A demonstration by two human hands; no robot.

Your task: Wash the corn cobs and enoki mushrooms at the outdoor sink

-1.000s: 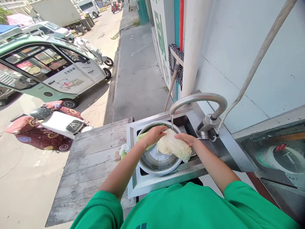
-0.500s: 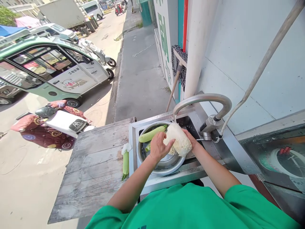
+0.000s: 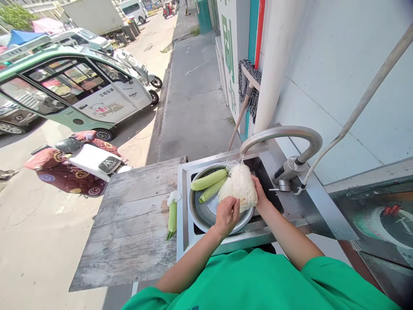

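Note:
I hold a pale bundle of enoki mushrooms point(image 3: 240, 185) under water running from the curved steel tap point(image 3: 280, 134). My right hand point(image 3: 259, 192) grips the bundle from its right side. My left hand point(image 3: 227, 215) is closed on the bundle's near end. The bundle hangs over a steel bowl point(image 3: 206, 215) that sits in the sink point(image 3: 187, 202). Two green cucumbers point(image 3: 208, 179) lie in the bowl's far half.
A green vegetable point(image 3: 172, 217) lies on the weathered wooden table point(image 3: 135, 224) left of the sink. A mop point(image 3: 247, 92) leans on the white wall point(image 3: 338, 86). Vehicles and a covered scooter point(image 3: 80, 161) stand on the street at left.
The mushroom bundle has turned and moved up under the tap's stream. My left hand slid down from its top to its near end, uncovering the cucumbers.

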